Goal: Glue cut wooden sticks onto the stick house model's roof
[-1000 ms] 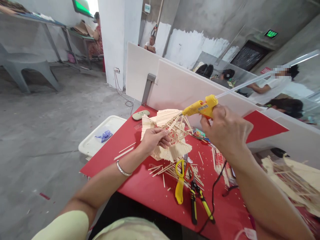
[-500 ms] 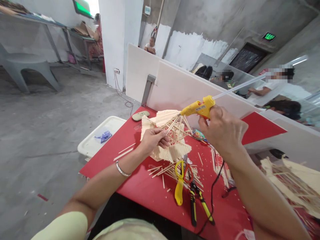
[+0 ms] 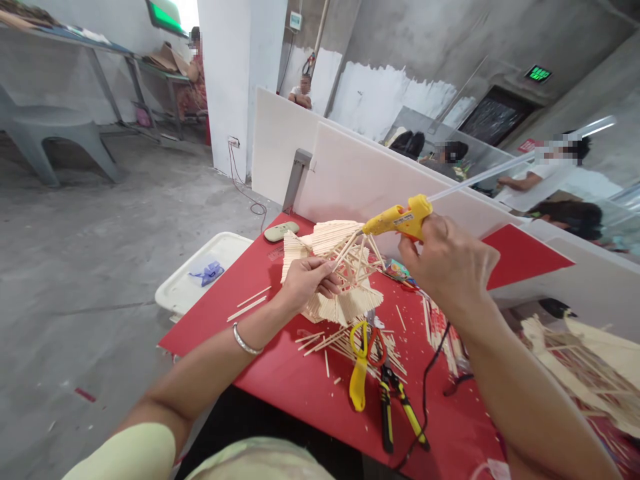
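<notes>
My right hand (image 3: 445,260) is wrapped round the handle of a yellow glue gun (image 3: 400,219), with a long clear glue stick (image 3: 480,175) coming out of its back end. The gun's nozzle points left and down at the upper end of a thin wooden stick (image 3: 346,248). Between thumb and fingers, my left hand (image 3: 315,277) pinches this stick's lower end. Right behind and below is a structure of pale wooden sticks (image 3: 353,305), with fanned flat panels and an open lattice. My left hand partly hides it.
On the red table (image 3: 295,360) lie loose sticks (image 3: 327,343), yellow-handled scissors (image 3: 358,373), pliers (image 3: 395,407) and an oval green case (image 3: 281,231). A black cord (image 3: 426,393) crosses the right side. A white partition (image 3: 390,180) stands behind; other people sit beyond it.
The glue gun and my right hand have shifted very slightly to the right and down. My left hand keeps its place with the stick.
</notes>
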Available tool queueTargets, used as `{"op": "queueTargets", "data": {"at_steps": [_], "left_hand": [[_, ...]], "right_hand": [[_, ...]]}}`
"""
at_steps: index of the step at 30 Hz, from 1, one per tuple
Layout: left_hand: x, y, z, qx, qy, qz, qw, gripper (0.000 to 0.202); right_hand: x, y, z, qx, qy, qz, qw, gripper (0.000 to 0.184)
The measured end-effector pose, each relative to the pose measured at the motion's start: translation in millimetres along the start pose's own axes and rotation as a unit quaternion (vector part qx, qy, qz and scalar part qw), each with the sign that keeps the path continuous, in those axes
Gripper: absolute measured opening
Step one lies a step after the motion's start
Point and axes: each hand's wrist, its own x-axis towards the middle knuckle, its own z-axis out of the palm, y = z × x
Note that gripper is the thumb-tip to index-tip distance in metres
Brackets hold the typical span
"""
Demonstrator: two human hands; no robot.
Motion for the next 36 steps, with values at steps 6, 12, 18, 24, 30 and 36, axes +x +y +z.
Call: {"op": "queueTargets", "data": {"at_steps": [6, 12, 18, 24, 30, 36], "left_hand": [[3, 5, -4.2, 0.031, -0.004, -0.021, 0.999, 0.029], [3, 13, -5.1, 0.035, -0.009, -0.039, 0.999, 0.028], [3, 20, -4.3, 0.046, -0.01, -0.043, 0.998, 0.026], [2, 22, -3.4, 0.053, -0.006, -0.05, 0.997, 0.026], [4, 19, -4.2, 0.052, -0.01, -0.046, 0.998, 0.028], [4, 17, -5.6, 0.055, -0.013, -0.038, 0.998, 0.03]], "right_hand": [[-1, 3, 1, 0.001, 0.013, 0.01, 1.0, 0.034], [0, 3, 3, -0.001, 0.026, 0.008, 1.0, 0.032], [-1, 2, 5, -0.009, 0.037, 0.003, 0.999, 0.032], [0, 2, 5, -0.015, 0.038, -0.001, 0.999, 0.033], [0, 1, 7, -0.016, 0.04, 0.002, 0.999, 0.033], [2, 2, 8, -0.021, 0.045, -0.003, 0.999, 0.032]]}}
